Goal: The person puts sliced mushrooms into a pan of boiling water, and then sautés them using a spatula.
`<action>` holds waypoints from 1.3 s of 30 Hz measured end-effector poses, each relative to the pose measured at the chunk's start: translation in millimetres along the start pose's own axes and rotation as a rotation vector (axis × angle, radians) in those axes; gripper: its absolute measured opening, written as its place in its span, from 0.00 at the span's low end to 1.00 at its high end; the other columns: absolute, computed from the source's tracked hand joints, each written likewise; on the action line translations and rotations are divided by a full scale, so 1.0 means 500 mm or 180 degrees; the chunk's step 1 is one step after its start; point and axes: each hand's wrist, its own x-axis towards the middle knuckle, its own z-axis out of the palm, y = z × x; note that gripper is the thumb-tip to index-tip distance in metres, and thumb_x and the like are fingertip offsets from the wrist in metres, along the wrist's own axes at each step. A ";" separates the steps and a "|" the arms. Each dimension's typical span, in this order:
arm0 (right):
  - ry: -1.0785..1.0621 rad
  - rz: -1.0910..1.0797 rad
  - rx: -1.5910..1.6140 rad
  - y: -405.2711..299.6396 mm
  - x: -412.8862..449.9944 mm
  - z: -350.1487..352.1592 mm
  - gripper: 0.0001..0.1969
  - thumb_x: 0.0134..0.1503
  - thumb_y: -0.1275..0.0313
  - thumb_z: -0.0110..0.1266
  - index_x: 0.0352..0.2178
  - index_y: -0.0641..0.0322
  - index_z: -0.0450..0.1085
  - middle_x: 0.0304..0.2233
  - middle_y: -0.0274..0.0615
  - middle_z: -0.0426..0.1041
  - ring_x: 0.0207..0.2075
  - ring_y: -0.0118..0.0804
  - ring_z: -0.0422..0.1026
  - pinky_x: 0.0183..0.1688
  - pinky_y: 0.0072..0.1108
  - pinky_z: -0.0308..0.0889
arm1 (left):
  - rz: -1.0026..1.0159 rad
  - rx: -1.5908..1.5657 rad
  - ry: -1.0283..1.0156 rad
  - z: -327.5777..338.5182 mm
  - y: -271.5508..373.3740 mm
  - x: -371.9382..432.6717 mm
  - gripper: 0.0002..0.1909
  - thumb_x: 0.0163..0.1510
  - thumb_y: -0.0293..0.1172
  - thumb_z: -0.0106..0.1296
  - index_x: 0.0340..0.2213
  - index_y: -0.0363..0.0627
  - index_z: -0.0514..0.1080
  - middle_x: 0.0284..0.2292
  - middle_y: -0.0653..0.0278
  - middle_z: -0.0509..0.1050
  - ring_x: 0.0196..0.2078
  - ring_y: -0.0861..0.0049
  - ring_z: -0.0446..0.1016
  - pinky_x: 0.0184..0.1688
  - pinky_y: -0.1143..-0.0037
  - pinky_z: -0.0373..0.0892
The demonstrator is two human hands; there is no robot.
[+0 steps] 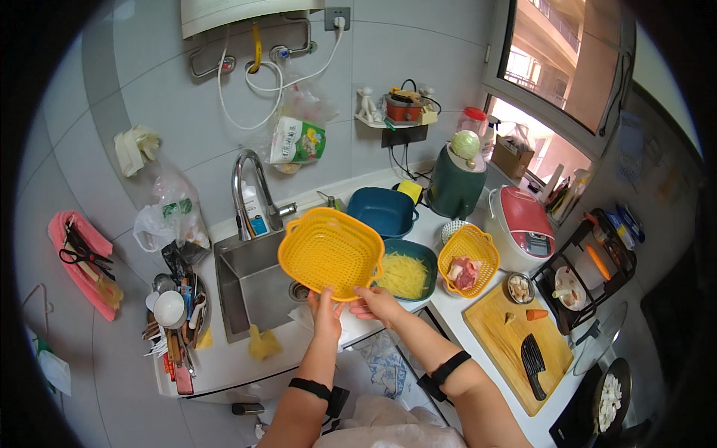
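Both hands hold a yellow plastic colander basket up over the right side of the stainless steel sink. It looks empty, its inside facing the camera. My left hand grips the near rim, and my right hand takes the same rim near the corner. Right of it a teal basin holds pale yellow shreds. A blue basin lies behind that one. Farther right, a smaller yellow basket has a piece of raw meat in it.
A cutting board bears a black cleaver and a carrot piece. A metal bowl, a rice cooker and a pan are at right. The faucet arches over the sink; a utensil holder is left.
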 end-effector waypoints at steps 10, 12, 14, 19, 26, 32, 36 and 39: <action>0.0947 -0.0292 0.0670 -0.055 0.191 -0.106 0.13 0.56 0.70 0.39 0.36 0.70 0.64 0.27 0.47 0.73 0.24 0.36 0.74 0.25 0.23 0.72 | -0.0505 0.1181 -0.0150 -0.027 0.035 0.049 0.34 0.55 0.46 0.46 0.57 0.47 0.48 0.52 0.51 0.59 0.53 0.62 0.64 0.50 0.61 0.61; 0.1073 -0.0409 0.0812 -0.089 0.228 -0.133 0.12 0.56 0.68 0.40 0.34 0.69 0.64 0.26 0.47 0.73 0.23 0.36 0.74 0.24 0.23 0.72 | -0.0525 0.1390 0.0044 -0.056 0.042 0.059 0.25 0.55 0.39 0.46 0.52 0.44 0.57 0.43 0.55 0.69 0.43 0.65 0.71 0.43 0.65 0.68; 0.1149 -0.0364 0.0936 -0.115 0.274 -0.158 0.13 0.56 0.66 0.43 0.33 0.70 0.64 0.25 0.47 0.72 0.22 0.36 0.74 0.23 0.23 0.72 | -0.0550 0.1416 0.0221 -0.091 0.049 0.067 0.24 0.54 0.39 0.46 0.50 0.44 0.59 0.41 0.56 0.69 0.42 0.66 0.72 0.42 0.65 0.68; 0.1811 -0.0357 0.0236 -0.147 0.366 -0.194 0.18 0.54 0.63 0.48 0.32 0.75 0.66 0.23 0.48 0.72 0.21 0.38 0.73 0.23 0.25 0.72 | -0.0653 0.1263 0.0516 -0.106 0.074 0.084 0.19 0.53 0.36 0.47 0.46 0.44 0.63 0.35 0.60 0.71 0.38 0.70 0.72 0.40 0.68 0.70; 0.2015 -0.0372 0.0527 -0.139 0.419 -0.252 0.22 0.52 0.61 0.53 0.41 0.71 0.63 0.31 0.47 0.70 0.26 0.37 0.72 0.24 0.24 0.71 | -0.0575 0.1225 0.0603 -0.120 0.102 0.089 0.18 0.52 0.35 0.48 0.44 0.44 0.64 0.34 0.61 0.71 0.36 0.72 0.72 0.37 0.70 0.70; 0.2388 -0.0571 0.0559 -0.088 0.397 -0.260 0.19 0.52 0.69 0.51 0.43 0.70 0.62 0.31 0.46 0.70 0.27 0.34 0.71 0.25 0.21 0.70 | -0.0599 0.1157 0.0460 -0.122 0.080 0.086 0.19 0.53 0.34 0.48 0.46 0.44 0.64 0.35 0.59 0.71 0.36 0.70 0.72 0.39 0.68 0.70; 0.1633 -0.0528 0.0655 -0.069 0.313 -0.186 0.14 0.55 0.73 0.44 0.43 0.66 0.62 0.33 0.43 0.71 0.28 0.33 0.72 0.30 0.21 0.71 | -0.0620 0.1158 0.0187 -0.110 0.069 0.071 0.19 0.55 0.34 0.44 0.48 0.44 0.63 0.36 0.57 0.71 0.37 0.69 0.72 0.41 0.67 0.70; 0.1147 -0.0492 0.0557 -0.052 0.251 -0.124 0.12 0.57 0.74 0.40 0.42 0.64 0.63 0.30 0.40 0.72 0.27 0.31 0.72 0.30 0.21 0.71 | -0.0721 0.1031 0.0201 -0.102 0.057 0.064 0.20 0.57 0.36 0.40 0.50 0.44 0.61 0.37 0.56 0.71 0.38 0.68 0.71 0.42 0.67 0.69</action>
